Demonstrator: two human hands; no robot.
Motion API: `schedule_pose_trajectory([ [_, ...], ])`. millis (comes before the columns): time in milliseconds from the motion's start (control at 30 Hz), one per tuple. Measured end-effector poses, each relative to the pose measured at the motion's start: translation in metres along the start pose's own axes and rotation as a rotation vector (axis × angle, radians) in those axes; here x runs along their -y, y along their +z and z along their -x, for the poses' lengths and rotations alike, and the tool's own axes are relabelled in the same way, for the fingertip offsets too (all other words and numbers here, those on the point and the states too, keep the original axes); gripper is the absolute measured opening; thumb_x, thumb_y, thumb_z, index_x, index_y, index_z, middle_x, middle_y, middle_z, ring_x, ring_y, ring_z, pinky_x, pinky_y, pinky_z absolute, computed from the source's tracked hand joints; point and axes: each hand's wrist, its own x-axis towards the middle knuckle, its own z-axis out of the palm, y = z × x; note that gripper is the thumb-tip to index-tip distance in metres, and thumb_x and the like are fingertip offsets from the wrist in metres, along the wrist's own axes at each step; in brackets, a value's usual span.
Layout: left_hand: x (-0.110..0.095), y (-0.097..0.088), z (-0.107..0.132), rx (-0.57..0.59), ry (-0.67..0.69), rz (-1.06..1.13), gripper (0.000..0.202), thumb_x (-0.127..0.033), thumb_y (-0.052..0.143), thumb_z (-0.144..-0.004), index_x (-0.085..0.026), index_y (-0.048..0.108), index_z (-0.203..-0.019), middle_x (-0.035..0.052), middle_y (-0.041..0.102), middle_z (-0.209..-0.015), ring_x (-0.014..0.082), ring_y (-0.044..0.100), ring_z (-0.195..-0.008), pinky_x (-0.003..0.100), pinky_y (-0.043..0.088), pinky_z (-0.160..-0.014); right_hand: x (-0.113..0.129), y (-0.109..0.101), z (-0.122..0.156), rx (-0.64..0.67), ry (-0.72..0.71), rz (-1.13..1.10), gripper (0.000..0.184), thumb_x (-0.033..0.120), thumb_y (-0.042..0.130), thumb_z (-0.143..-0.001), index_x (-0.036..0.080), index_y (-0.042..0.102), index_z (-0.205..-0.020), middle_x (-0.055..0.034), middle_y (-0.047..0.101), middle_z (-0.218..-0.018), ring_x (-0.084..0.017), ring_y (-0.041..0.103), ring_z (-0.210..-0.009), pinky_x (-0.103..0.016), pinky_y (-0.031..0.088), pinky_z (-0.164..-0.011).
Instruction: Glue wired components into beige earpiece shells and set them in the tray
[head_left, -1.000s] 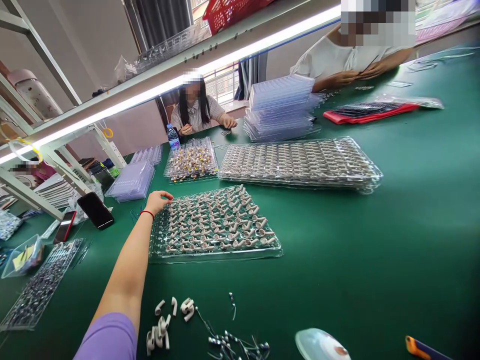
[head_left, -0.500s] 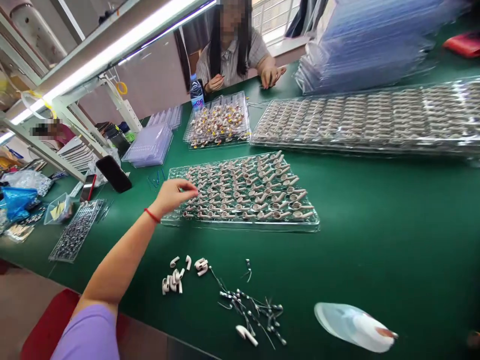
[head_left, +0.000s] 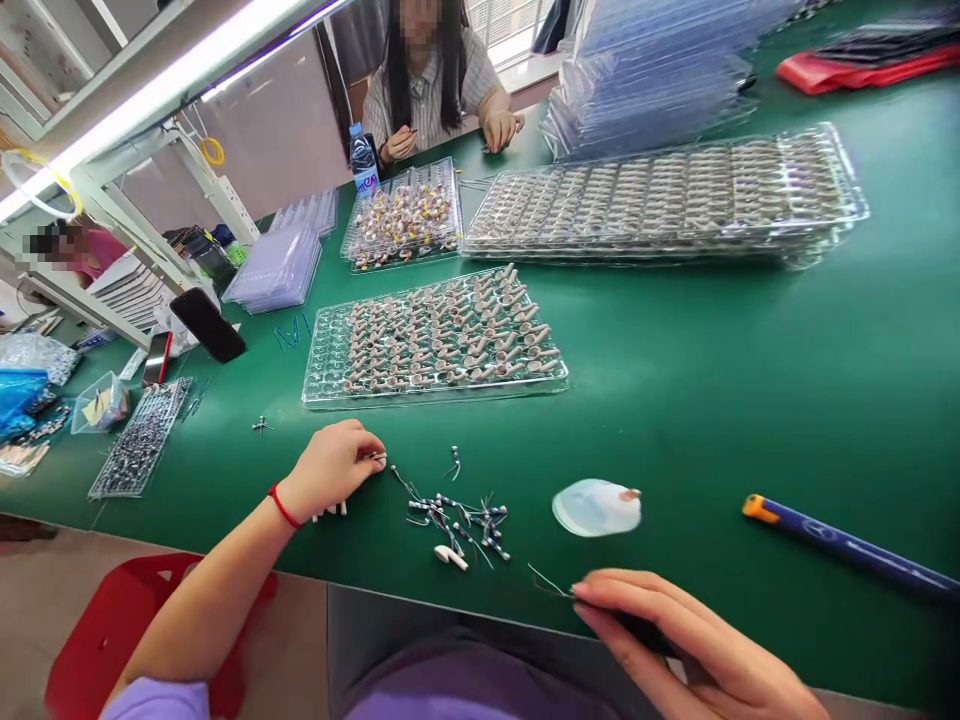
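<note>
My left hand (head_left: 334,468) is closed at the pile of white earbud shells (head_left: 330,510), its fingertips pinched on a white earbud shell (head_left: 380,458). That hand partly covers the pile. At the table's front edge, my right hand (head_left: 682,640) is closed, with a small wired part (head_left: 559,588) at its fingertips and thin wires sticking out leftward. Something dark, kind unclear, shows under those fingers. Between the hands lie several loose wired parts (head_left: 465,515) and one white shell (head_left: 451,557). Behind them a clear tray (head_left: 322,395) holds rows of earbud shells.
A pale translucent piece (head_left: 592,508) and a blue stick with an orange end (head_left: 847,550) lie to the right. Stacked filled trays (head_left: 660,200), a water bottle (head_left: 364,165) and a tray of small parts (head_left: 405,220) stand farther back. A co-worker (head_left: 435,90) sits opposite.
My left hand has moved from the tray's left end down to the shell pile. My right hand has come into view with a wired part. The camera view has shifted.
</note>
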Motion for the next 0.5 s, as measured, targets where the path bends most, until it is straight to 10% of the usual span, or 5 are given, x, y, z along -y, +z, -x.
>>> schedule_pose_trajectory([
  [500,0.009,0.006,-0.001,-0.203,-0.001,0.012,0.014,-0.007,0.058,-0.078,-0.020,0.063,-0.077,0.0038,0.072,-0.093,0.0202,0.067,-0.088,0.031,0.051,-0.077,0.027,0.009,-0.024,-0.049,-0.026,-0.087,0.007,0.027,0.061,-0.090,0.024,0.067,-0.088,-0.0007,0.072,-0.080,-0.013,0.071,-0.071,-0.017,0.058,-0.066],
])
